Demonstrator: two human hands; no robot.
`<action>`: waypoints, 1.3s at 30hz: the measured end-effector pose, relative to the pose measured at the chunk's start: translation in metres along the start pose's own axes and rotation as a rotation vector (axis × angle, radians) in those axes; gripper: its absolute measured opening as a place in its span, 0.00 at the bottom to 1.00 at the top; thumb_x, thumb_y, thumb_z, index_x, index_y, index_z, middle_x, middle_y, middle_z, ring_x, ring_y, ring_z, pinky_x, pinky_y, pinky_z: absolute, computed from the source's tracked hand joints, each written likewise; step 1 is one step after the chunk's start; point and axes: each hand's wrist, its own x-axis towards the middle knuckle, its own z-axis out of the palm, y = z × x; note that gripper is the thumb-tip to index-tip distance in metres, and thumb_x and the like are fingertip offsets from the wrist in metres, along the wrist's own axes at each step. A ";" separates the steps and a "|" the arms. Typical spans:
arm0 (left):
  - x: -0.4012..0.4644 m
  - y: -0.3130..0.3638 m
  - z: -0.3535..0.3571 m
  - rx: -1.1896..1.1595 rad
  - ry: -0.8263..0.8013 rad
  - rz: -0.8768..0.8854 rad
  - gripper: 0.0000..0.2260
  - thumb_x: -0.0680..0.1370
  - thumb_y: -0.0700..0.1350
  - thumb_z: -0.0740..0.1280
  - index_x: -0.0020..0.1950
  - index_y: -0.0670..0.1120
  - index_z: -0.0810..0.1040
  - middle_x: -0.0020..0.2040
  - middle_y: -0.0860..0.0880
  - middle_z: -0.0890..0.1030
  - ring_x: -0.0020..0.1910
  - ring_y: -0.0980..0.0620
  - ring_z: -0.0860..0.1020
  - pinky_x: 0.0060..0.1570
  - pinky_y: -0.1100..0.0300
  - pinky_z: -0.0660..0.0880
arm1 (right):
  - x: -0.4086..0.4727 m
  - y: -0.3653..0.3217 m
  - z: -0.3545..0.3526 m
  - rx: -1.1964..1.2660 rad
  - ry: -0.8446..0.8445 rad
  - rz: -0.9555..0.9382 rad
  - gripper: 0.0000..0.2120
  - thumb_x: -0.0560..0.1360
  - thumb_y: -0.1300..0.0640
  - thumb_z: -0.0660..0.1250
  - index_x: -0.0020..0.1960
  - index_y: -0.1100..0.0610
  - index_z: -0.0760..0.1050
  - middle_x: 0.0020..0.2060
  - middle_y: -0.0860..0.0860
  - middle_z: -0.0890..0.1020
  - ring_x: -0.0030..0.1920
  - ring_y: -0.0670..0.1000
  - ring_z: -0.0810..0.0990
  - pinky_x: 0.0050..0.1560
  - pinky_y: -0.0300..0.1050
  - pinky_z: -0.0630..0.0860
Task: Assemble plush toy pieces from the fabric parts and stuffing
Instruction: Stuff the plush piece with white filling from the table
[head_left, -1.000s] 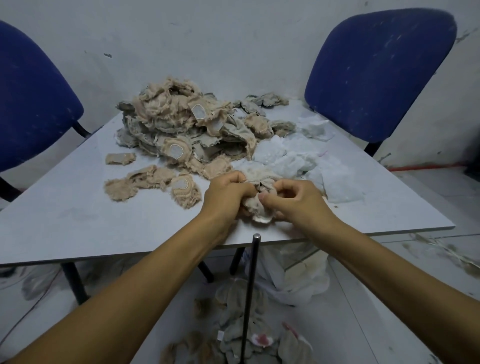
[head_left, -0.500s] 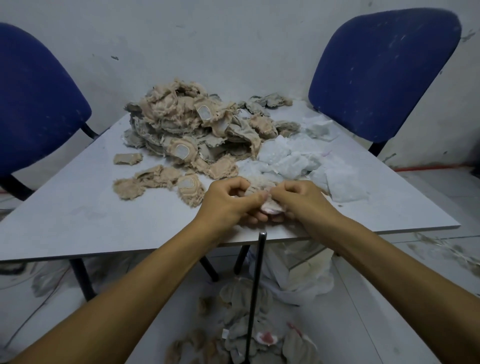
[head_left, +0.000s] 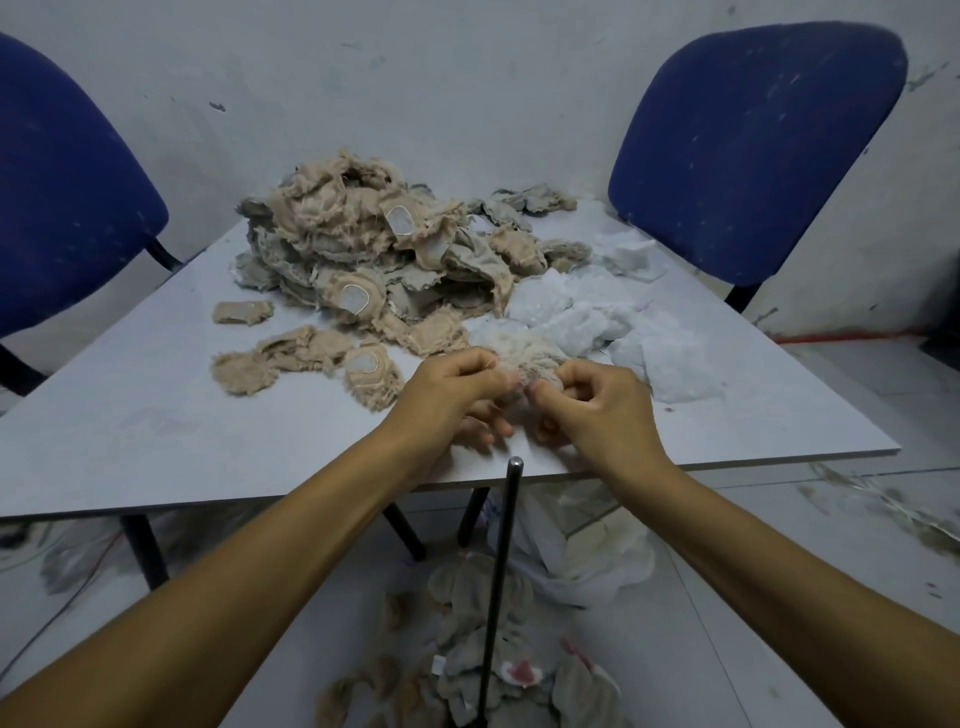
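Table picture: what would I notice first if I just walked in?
Probably the big heap of beige fabric parts at the back of the table, with white stuffing spread to its right. In front, the left hand and right hand pinch one small plush piece between them. Two blue chairs flank the table.

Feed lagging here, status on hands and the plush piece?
Left hand and right hand both pinching the plush piece at table edge. Stuffing beside. Nothing blocking.
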 end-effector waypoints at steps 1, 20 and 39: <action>-0.002 0.000 0.000 0.042 0.020 0.016 0.10 0.77 0.40 0.71 0.36 0.47 0.77 0.34 0.45 0.80 0.28 0.47 0.79 0.24 0.60 0.72 | 0.000 0.001 0.002 -0.011 0.027 -0.001 0.14 0.73 0.55 0.73 0.32 0.57 0.74 0.26 0.55 0.79 0.31 0.55 0.84 0.37 0.52 0.81; -0.005 0.006 -0.009 0.387 0.137 0.095 0.08 0.72 0.39 0.74 0.35 0.45 0.79 0.32 0.46 0.82 0.33 0.49 0.81 0.34 0.52 0.78 | 0.016 0.000 0.008 0.114 -0.213 0.067 0.11 0.71 0.63 0.73 0.32 0.60 0.75 0.50 0.62 0.78 0.55 0.55 0.80 0.59 0.53 0.78; 0.021 -0.017 -0.027 0.466 0.177 0.191 0.14 0.68 0.42 0.80 0.51 0.53 0.85 0.49 0.52 0.86 0.52 0.49 0.83 0.58 0.50 0.78 | 0.012 -0.001 0.004 0.127 0.075 -0.091 0.06 0.79 0.56 0.68 0.52 0.48 0.72 0.43 0.49 0.79 0.37 0.49 0.81 0.31 0.45 0.79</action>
